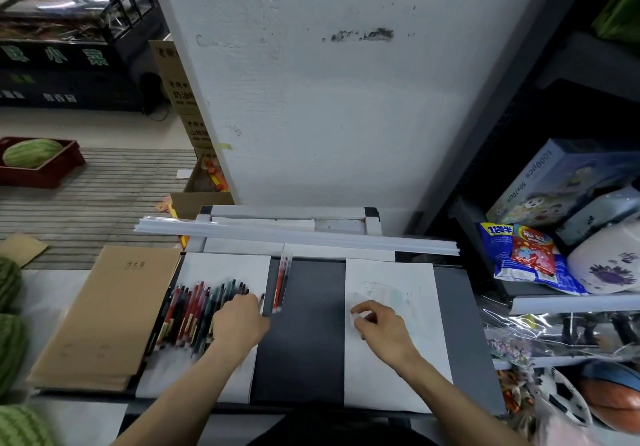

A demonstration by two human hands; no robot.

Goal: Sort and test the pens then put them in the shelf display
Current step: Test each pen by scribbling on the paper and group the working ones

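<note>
Two hands on paper sheets on a dark tabletop [304,341].
The left hand [239,324] rests on a pile of pens [190,314] on the left sheet [221,265]. A few red pens [280,286] lie just beside. The right hand [381,331], fingers curled, rests on the right sheet [391,369].

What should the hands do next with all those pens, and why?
Probably the left hand, resting on the pen pile, should pick one pen and bring it to the scribbled paper under the right hand for testing. Only two pens lie apart on the dark surface; most look unsorted.
</note>
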